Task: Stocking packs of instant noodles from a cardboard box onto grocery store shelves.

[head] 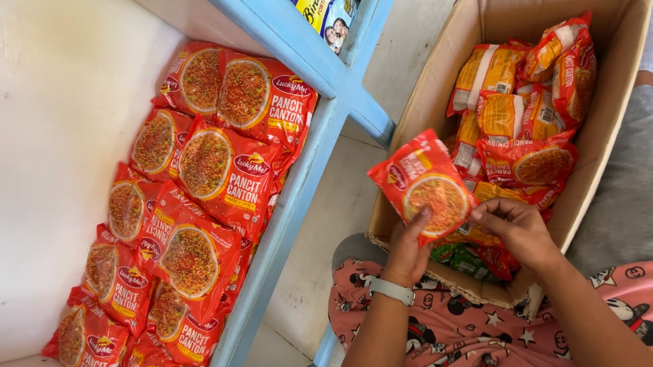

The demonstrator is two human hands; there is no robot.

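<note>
You hold one orange-red noodle packet point(423, 185) just right of the frame's centre, over the near left corner of the cardboard box point(598, 155) that fills the upper right. Your left hand point(407, 252) comes up from below, its fingers curled behind the packet with the thumb pressed on the lower front edge. Your right hand point(516, 227) closes on the packet's right edge, fingers bent in a pinch. Both hands are partly closed around this one packet, and neither holds anything else.

The packet looks light and thin, a crinkly plastic film around a flat, dry block of noodles. Expect the film to be slick and to slide a little under your fingertips, while the block inside is stiff but brittle, so a hard squeeze in the middle would likely crack it. The sealed edges and the corners look like the safest grip; a flat hold across the broad face with the thumb opposite also seems to suit it.

More packets point(527, 110) lie loosely heaped in the box. At the left of the frame, a row of the same packets point(198, 207) overlaps along the white shelf point(17, 120), beside its blue frame point(289, 204).
</note>
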